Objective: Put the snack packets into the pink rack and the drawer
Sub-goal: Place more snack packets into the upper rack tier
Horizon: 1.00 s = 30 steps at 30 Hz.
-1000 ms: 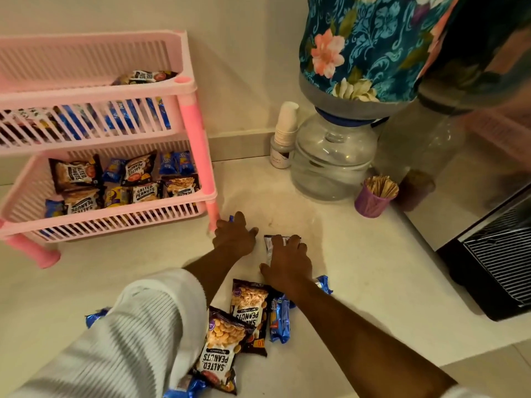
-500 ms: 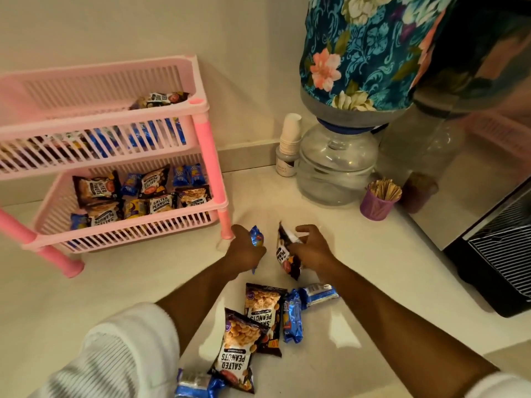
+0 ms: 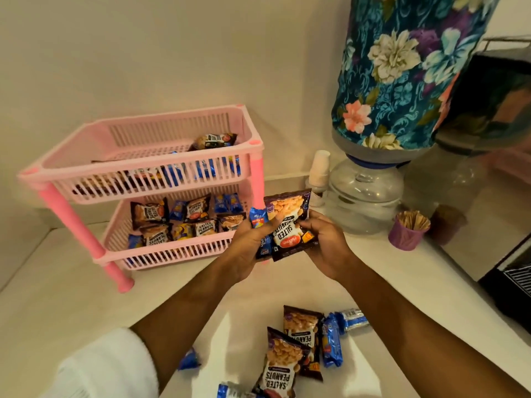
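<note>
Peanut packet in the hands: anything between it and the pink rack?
Nothing visible. The salted peanuts packet is held by the left hand and right hand just in front of the pink rack. Both tiers are open-fronted, though the lower tier already holds packets.

"SALTED PEANUTS" reads clearly, upside down, on the peanut packet (image 3: 288, 225) held up between both hands, with a red brand oval below it too blurred to make out. Beside it, the small blue packet (image 3: 260, 234) shows "Good" near its bottom edge. Down on the counter, "SALTED PEANUTS" again on the front packet (image 3: 280, 366), and "PEANU" peeks out on the one behind (image 3: 303, 334). In the pink rack's lower tier (image 3: 184, 255), "SALTED PEANUTS" appears on the left packet (image 3: 149, 215), the one below it (image 3: 156, 237) and a middle one (image 3: 205, 227). Other print is unreadable.
</note>
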{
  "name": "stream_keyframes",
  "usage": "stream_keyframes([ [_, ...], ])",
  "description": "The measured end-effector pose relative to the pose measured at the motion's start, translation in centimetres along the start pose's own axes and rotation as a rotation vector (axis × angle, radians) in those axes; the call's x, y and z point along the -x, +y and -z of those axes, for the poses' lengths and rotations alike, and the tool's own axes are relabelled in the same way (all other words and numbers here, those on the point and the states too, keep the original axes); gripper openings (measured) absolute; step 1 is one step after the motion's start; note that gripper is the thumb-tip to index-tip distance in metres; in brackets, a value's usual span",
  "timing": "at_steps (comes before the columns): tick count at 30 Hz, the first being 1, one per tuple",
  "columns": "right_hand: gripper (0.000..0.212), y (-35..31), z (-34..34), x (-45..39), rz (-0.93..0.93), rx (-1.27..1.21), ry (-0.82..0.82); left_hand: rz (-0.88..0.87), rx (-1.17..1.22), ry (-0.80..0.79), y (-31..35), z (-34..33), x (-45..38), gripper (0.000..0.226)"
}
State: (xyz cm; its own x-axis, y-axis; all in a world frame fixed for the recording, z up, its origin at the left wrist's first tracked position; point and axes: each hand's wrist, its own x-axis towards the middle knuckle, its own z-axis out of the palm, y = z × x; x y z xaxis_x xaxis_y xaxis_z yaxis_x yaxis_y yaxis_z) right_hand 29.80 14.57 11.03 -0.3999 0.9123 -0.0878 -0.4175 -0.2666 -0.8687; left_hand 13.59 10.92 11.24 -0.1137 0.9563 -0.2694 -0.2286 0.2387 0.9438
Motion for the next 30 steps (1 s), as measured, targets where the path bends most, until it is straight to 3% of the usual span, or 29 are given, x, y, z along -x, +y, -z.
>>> stream_keyframes([
  [5, 0.022, -2.6, -6.1, 0.0, 0.19, 0.264, 0.034, -0.251, 0.081, -0.01, 4.6, 2.9, 1.5, 0.057],
  [9, 0.044, -5.5, -11.0, 0.4, 0.293, 0.454, -0.046, -0.474, -0.003, 0.117, 9.7, 4.6, 3.1, 0.067],
  [13, 0.023, -8.1, -15.4, -0.6, 0.324, 0.569, -0.13, -0.635, -0.211, 0.263, 14.6, 6.5, 4.5, 0.061],
  [18, 0.016, -10.7, -20.3, -3.7, 0.327, 0.555, -0.142, -0.611, -0.26, 0.356, 20.0, 10.6, 4.6, 0.059],
  [21, 0.011, -11.2, -23.0, -7.5, 0.301, 0.542, -0.066, -0.547, -0.231, 0.359, 22.8, 14.0, 3.0, 0.045],
  [24, 0.015, -11.1, -25.4, -12.0, 0.25, 0.603, 0.048, -0.484, -0.202, 0.398, 25.1, 17.3, 1.0, 0.047],
  [28, 0.014, -10.6, -27.7, -17.8, 0.225, 0.747, 0.149, -0.376, -0.362, 0.425, 26.8, 20.7, -1.6, 0.049],
  [30, 0.025, -10.2, -28.3, -20.4, 0.194, 0.84, 0.16, -0.325, -0.462, 0.405, 27.4, 22.0, -3.0, 0.05],
])
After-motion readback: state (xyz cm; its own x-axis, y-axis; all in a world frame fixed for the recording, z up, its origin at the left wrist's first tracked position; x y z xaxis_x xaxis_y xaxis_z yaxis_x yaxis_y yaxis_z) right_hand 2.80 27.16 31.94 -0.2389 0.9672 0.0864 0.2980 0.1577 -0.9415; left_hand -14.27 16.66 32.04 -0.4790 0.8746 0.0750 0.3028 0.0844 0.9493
